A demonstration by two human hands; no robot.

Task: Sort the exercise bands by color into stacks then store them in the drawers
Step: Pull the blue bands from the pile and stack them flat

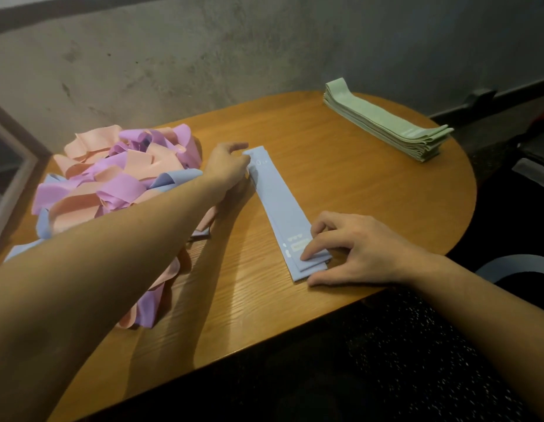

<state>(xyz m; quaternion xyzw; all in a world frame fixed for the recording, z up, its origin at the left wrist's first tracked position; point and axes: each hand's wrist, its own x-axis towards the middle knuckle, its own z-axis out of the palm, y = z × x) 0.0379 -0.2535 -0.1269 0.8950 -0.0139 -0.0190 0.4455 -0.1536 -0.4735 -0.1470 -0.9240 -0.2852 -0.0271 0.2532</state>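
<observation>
My left hand [231,166] pinches the blue stack's [283,205] far end, its fingertips partly hidden. My right hand [353,248] presses the near end with relaxed fingers. The mixed pile [112,184] lies left of it, the green stack [386,120] beyond, right.

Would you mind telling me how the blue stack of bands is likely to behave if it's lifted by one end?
The blue stack would probably droop, since the same bands curl loosely in the mixed pile. Its layers already sit offset under the right hand, so they may slide apart. It looks thin and likely light.
</observation>
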